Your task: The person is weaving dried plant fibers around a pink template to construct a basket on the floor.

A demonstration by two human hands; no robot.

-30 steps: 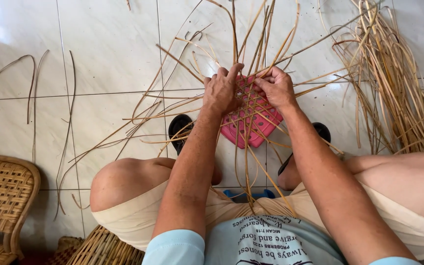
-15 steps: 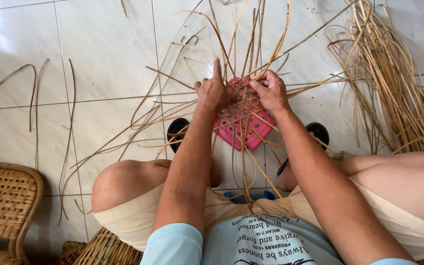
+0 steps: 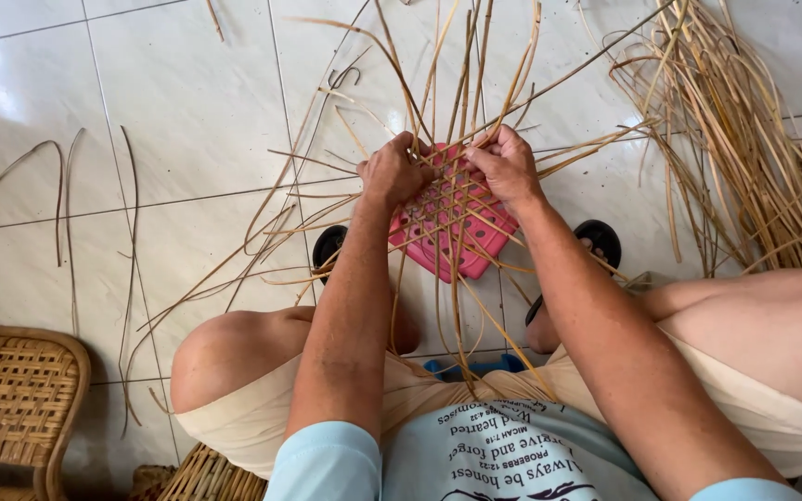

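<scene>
A small pink plastic stool stands on the tiled floor between my knees. Across its top lies an open weave of thin tan cane strips, with long loose ends fanning out in every direction. My left hand presses on the weave at the stool's far left edge, fingers curled around strips. My right hand grips strips at the stool's far right edge. The two hands nearly touch over the weave.
A heap of loose cane strips lies on the floor at the right. A woven rattan chair stands at the lower left, a woven basket rim below my left knee. Several stray strips lie at the left.
The left index finger, pointing up half a second ago, has curled down onto the strips. Both hands stay over the stool's far edge.
</scene>
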